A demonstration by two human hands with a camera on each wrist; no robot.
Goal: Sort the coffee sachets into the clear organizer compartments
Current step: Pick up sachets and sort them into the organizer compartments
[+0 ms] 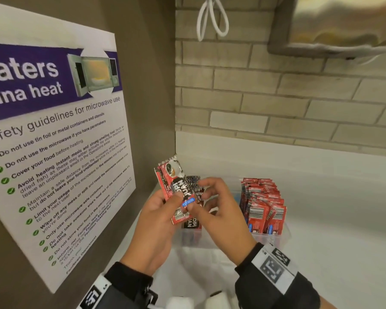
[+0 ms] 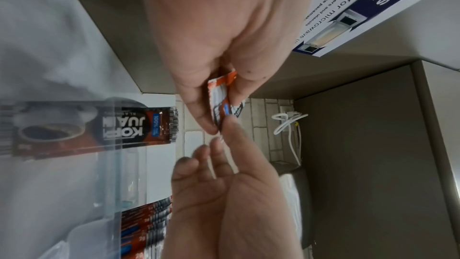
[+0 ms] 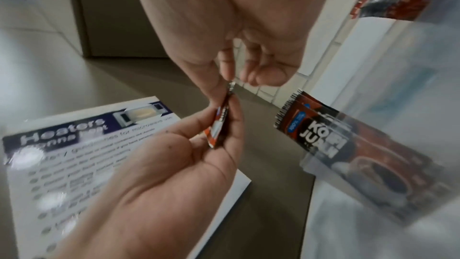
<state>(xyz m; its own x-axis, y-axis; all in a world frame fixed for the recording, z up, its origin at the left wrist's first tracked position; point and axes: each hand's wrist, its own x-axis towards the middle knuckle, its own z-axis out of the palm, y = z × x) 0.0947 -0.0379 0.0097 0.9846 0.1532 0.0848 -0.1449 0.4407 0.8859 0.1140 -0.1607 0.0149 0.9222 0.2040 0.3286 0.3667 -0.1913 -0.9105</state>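
My left hand (image 1: 173,198) grips a small bunch of red-and-black coffee sachets (image 1: 176,188) upright above the clear organizer (image 1: 274,238). From the right, my right hand (image 1: 198,195) pinches the front sachet of the bunch between thumb and forefinger. In the left wrist view the bunch (image 2: 220,101) shows edge-on in my left hand (image 2: 219,117), with the right hand (image 2: 224,180) reaching up to it. In the right wrist view my right hand (image 3: 232,86) pinches the sachets' (image 3: 219,127) top edge. The organizer's right compartment holds a packed row of red sachets (image 1: 263,206); its left one holds black sachets (image 1: 192,225).
The organizer stands on a white counter (image 1: 332,219) in a corner. A microwave safety poster (image 1: 54,141) covers the brown side wall at left. Behind is a brick-tile wall (image 1: 276,97) with a white cable loop (image 1: 212,18) and a metal dispenser (image 1: 343,25) overhead.
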